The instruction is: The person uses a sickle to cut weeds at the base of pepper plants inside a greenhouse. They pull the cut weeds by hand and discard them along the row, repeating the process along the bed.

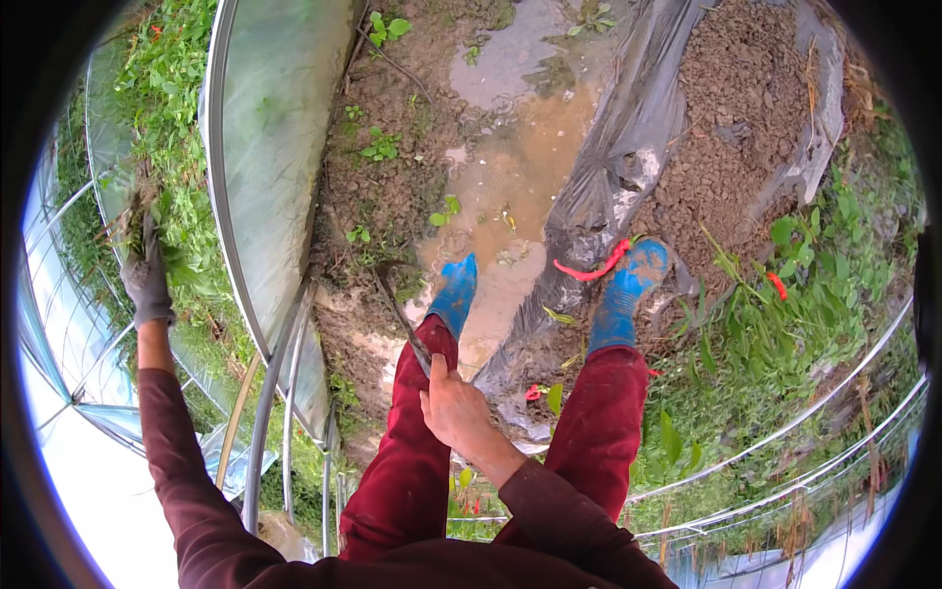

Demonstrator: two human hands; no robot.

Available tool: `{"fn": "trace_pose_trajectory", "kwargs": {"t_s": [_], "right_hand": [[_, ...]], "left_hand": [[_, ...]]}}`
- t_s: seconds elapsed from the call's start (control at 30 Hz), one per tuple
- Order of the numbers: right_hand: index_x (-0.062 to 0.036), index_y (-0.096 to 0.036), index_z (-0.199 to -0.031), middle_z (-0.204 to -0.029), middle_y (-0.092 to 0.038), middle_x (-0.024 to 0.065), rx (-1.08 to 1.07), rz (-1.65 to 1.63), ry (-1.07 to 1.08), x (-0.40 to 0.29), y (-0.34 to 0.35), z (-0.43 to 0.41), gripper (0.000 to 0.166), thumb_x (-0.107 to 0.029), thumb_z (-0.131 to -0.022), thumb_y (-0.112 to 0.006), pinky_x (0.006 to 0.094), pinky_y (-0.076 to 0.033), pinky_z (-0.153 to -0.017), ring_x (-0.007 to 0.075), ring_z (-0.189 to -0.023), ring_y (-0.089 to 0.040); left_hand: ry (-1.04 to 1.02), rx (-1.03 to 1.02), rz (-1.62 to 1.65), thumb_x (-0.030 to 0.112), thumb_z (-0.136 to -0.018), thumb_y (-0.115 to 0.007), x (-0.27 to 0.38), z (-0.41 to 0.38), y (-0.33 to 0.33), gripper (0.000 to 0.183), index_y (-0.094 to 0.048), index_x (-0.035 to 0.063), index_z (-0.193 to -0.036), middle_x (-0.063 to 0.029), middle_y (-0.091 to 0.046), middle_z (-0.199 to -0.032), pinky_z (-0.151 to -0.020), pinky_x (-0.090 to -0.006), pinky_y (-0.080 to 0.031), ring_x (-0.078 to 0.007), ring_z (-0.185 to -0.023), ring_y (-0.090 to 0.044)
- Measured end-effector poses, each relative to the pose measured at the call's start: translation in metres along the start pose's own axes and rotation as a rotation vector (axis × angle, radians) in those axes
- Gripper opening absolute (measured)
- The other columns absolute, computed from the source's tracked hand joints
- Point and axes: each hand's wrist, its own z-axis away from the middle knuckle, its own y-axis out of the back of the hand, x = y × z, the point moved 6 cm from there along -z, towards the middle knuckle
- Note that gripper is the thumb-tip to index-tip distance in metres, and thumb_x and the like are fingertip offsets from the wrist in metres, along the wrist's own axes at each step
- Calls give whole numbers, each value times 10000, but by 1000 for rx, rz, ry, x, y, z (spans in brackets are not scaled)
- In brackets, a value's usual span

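Observation:
My left hand [148,283], in a grey work glove, reaches out to the far left. It grips a clump of pulled weeds [132,222] with muddy roots, held beyond the plastic sheet's edge. My bare right hand [458,405] is closed around a sickle [403,316] in front of my left knee. The sickle's thin curved blade points away from me over wet soil; its handle is mostly hidden in my fist. Between the sickle and a muddy puddle [530,177] stands my left blue rubber boot [455,291].
Clear plastic sheeting [272,147] on a curved metal frame [215,147] rises at left. Black mulch film [596,177] runs beside a soil mound [736,118]. A red chili pepper [592,271] touches my right boot [629,294]. Pepper plants [802,294] and bent hoops [795,412] are at right.

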Motion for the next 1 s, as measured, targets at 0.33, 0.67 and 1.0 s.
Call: {"fn": "trace_pose_trajectory", "kwargs": {"t_s": [0.33,0.67,1.0], "right_hand": [[-45,-315,-1270,-825,-573,138,85,-725,-181,26,-19,-5,442,-157,-884,-500,379,-513,-467,247,-666,-628],[-103,-358,-1123,-793,-442,16,337,-1623,-484,23,3,5,263,-71,-888,-471,261,-443,-422,94,-574,-478],[-71,-232,-1285,-775,-456,30,607,-1568,-318,49,42,8,440,-86,-918,-474,261,-447,-430,95,-569,-470]], "left_hand": [[-226,-350,928,122,-883,-546,355,2,4,227,-591,58,-1096,-110,-607,-1106,-909,-320,-445,-269,-1026,-572],[155,-954,541,345,-897,-441,488,108,-346,357,-615,104,-1095,-134,-647,-1019,-806,-383,-486,-292,-974,-617],[-367,-610,1023,302,-850,-517,597,106,-167,470,-496,97,-1273,-253,-432,-1312,-909,-382,-443,-334,-1045,-572]]}}
